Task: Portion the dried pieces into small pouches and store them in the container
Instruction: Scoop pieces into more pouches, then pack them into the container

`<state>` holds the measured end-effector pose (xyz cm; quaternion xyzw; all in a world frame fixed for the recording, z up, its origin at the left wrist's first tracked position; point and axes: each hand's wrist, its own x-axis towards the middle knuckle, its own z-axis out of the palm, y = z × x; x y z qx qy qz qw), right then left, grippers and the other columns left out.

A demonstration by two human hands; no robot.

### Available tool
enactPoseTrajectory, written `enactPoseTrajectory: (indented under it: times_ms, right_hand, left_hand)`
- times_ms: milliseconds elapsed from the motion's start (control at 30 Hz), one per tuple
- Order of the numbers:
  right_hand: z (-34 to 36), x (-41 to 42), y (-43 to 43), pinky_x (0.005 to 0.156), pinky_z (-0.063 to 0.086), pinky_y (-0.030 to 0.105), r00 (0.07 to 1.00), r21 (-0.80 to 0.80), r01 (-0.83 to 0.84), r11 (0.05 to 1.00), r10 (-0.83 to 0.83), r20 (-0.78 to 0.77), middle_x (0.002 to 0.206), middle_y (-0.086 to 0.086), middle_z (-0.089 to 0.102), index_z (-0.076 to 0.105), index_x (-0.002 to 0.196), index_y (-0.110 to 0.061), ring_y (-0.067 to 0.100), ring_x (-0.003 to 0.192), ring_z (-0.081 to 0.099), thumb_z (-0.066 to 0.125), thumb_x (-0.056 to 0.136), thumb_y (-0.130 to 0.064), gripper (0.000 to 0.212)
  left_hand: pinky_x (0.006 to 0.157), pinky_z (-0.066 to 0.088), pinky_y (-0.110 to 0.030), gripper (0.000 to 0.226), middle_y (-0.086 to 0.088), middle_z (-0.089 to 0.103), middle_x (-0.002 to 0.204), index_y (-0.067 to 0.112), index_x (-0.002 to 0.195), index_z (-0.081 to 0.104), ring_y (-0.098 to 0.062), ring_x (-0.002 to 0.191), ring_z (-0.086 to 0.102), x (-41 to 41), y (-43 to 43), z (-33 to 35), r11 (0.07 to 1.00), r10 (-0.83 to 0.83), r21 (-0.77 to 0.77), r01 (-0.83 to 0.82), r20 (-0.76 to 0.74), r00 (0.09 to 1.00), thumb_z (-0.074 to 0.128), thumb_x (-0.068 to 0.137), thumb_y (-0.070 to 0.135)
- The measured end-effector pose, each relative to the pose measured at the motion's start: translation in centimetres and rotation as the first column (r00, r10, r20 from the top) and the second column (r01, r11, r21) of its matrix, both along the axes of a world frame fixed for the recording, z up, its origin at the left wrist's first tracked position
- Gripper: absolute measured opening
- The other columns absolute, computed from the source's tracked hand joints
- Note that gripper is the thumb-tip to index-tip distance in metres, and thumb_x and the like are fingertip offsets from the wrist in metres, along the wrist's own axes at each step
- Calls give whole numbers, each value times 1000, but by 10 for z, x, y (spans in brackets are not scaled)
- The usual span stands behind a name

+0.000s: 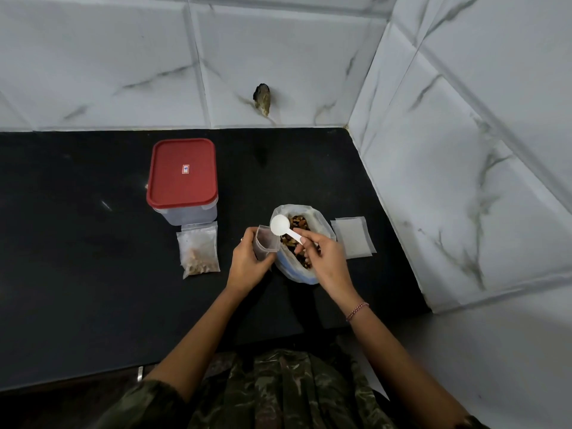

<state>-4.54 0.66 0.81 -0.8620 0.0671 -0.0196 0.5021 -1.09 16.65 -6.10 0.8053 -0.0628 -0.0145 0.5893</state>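
Head, pouch [267, 240] in L hand [247, 265], spoon [280, 225] R hand [325, 259]

Black countertop [77, 274]; white marbled wall tiles [108, 57]; one dark lump [262, 99].

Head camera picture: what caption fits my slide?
Left hand holds a small pouch; right hand holds a white spoon by the dried pieces.
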Motion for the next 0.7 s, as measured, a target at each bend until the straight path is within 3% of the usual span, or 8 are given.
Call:
enactPoseTrajectory:
  times_ms: [200, 300, 400, 533, 600, 700]
  right_hand:
    - [-2, 4, -26, 79, 49, 13, 993, -162, 114, 980, -113, 14, 79, -7, 64, 63, 120, -16, 2, 79, 60, 53, 95, -15, 27]
    - [-7, 4, -40, 78, 47, 12, 998, -342, 50, 938, -62, -26, 91, -2, 66, 64, 119, -14, 4, 83, 60, 54, 94, -15, 26]
    - [-15, 6, -46, 88, 43, 18, 998, -490, -35, 871, 7, -58, 112, 5, 64, 63, 121, -13, 13, 102, 58, 50, 96, -14, 28]
    - [-21, 15, -44, 94, 43, 25, 985, -671, -172, 721, 117, -127, 116, 6, 58, 56, 127, -13, 18, 110, 50, 49, 96, -12, 32]
    - [-20, 21, -42, 93, 45, 28, 981, -711, -195, 675, 143, -133, 116, 5, 57, 56, 127, -13, 18, 110, 48, 49, 95, -12, 32]
    - [-19, 31, -39, 94, 45, 29, 984, -687, -177, 704, 134, -117, 117, 6, 58, 57, 127, -14, 18, 111, 50, 50, 95, -11, 33]
  left_hand:
    - [80, 48, -11, 41, 8, 64, 106, 16, 114, 53, 0, 98, 61, -2, 2, 1, 1000, 1, 14, -1, -3, 1000, 73, 79, 11]
    - [80, 47, -10, 38, 10, 64, 105, 16, 114, 53, 2, 98, 61, -4, 3, 4, 1000, 7, 6, -7, 3, 1000, 72, 81, 12]
    - [80, 47, -9, 37, 11, 64, 104, 16, 114, 54, 3, 98, 61, -6, 4, 8, 1000, 2, 7, -2, 11, 1000, 72, 82, 13]
    - [78, 48, -11, 33, 11, 64, 102, 19, 109, 54, 1, 95, 61, -11, 5, 10, 999, -37, 28, 36, 41, 998, 72, 82, 13]
    - [79, 50, -15, 31, 10, 64, 101, 19, 108, 56, -2, 95, 62, -13, 4, 9, 998, -58, 30, 57, 44, 997, 72, 82, 15]
    - [78, 52, -20, 28, 7, 66, 99, 16, 106, 57, -5, 93, 64, -16, 2, 6, 997, -70, 27, 69, 36, 997, 72, 83, 15]
